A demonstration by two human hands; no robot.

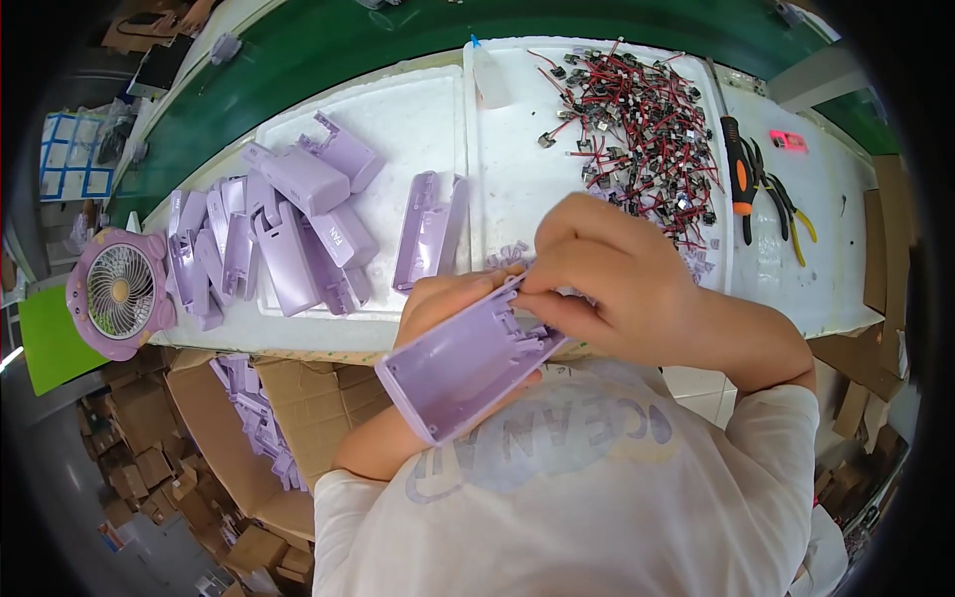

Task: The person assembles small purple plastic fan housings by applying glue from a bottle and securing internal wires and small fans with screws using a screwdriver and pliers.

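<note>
My left hand (440, 301) is wrapped round a light-purple plastic housing half (460, 370) from beneath, tilted in front of my chest with its hollow side up. Small posts and ribs line the housing's upper end. There my right hand (602, 261) has its thumb and forefinger pinched together, close to the rim. Whatever lies between those fingertips is hidden or too small to name. Just beyond my hands, small purple plastic parts (507, 255) lie on the white tray, partly covered. Another open housing half (430, 234) lies on the tray to their left.
Purple housings (298, 214) are heaped at the left, beside a round purple fan (119, 291). Small circuit boards with red and black wires (642, 134) pile up at the back. A screwdriver (737, 167) and pliers (786, 209) lie right. A cardboard box (214, 418) holds more purple parts.
</note>
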